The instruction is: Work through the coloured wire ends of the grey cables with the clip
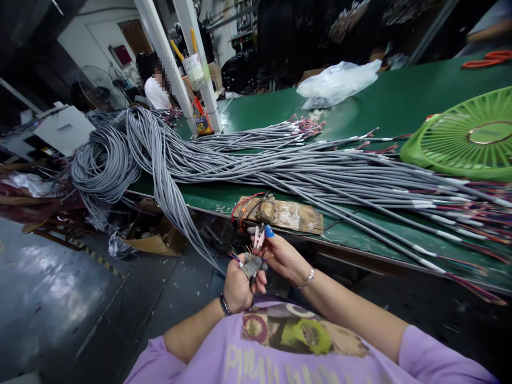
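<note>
My left hand is closed around the end of a grey cable, and thin coloured wires fan out above its fingers. Worn grey covers wrap some of its fingers. Close against it, my right hand, with blue tape on one digit, pinches a small pale pink clip-like piece. Fine wire ends show between the two hands; which wires the piece touches I cannot tell. Just beyond them, a worn wooden block with red and black leads lies at the edge of the green table.
Long bundles of grey cables with stripped coloured ends cover the table, coiled at the left. A green fan stands at the right, near orange-handled scissors. A plastic bag lies behind. Beneath the table sits a cardboard box. A person sits further back.
</note>
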The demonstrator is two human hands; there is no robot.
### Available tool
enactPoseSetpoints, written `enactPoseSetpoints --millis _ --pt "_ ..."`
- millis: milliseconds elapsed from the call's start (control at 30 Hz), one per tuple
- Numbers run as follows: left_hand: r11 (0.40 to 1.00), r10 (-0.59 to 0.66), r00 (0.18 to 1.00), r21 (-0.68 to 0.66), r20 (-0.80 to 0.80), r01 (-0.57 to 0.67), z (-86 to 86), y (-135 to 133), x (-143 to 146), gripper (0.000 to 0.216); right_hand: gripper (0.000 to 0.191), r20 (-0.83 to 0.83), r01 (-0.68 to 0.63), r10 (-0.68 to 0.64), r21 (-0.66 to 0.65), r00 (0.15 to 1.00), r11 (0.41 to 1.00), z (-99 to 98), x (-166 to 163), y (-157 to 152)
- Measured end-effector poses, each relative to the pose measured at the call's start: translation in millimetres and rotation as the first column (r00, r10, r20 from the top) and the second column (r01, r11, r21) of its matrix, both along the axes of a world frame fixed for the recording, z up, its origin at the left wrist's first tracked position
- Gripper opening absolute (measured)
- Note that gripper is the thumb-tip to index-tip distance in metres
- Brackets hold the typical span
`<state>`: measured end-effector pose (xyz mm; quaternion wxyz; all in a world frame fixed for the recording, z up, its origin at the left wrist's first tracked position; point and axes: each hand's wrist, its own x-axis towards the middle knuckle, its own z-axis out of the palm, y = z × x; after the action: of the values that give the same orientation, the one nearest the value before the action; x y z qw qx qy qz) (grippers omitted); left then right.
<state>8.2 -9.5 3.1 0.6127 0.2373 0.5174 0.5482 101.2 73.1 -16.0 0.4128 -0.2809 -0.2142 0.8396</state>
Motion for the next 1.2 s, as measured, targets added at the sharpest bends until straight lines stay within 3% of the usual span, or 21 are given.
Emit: enactPoseSetpoints --millis 267,400,533,700,933,1200 --pt "1.0 -0.01 1.0 0.0 -0.024 0.01 -3.7 -2.7 -1.2 0.036 0.036 -0.002 -0.036 0.036 -0.031 0.999 0.999 2.8 1.3 -3.3" --pt "0.998 0.027 0.995 0.062 -0.096 -0.021 -7.4 -7.6 -5.3 0.036 0.048 -0.015 -0.177 0.178 0.035 0.984 0.984 5.1 13.0 -8.3" --pt "0.993 0.056 0.977 0.109 -0.206 -0.034 -10.6 -11.0 -10.5 0.034 0.049 0.093 -0.309 0.298 0.151 0.95 0.939 3.6 27.9 -22.8" --pt "0.991 -0.01 0.952 0.128 -0.305 0.051 -12.9 -12.9 -12.5 0.037 0.036 0.359 -0.254 0.138 0.299 0.923 0.92 7.4 31.2 -39.6" --pt "0.972 -0.195 0.931 0.067 -0.31 0.226 -16.4 -15.5 -17.9 0.037 0.031 0.451 -0.312 0.112 0.397 0.885 0.863 12.5 27.7 -37.3" --pt "0.989 0.04 0.978 0.147 -0.206 -0.009 -24.5 -14.2 -12.1 0.032 0.032 0.436 -0.238 0.057 0.374 0.898 0.896 4.0 24.5 -38.5"
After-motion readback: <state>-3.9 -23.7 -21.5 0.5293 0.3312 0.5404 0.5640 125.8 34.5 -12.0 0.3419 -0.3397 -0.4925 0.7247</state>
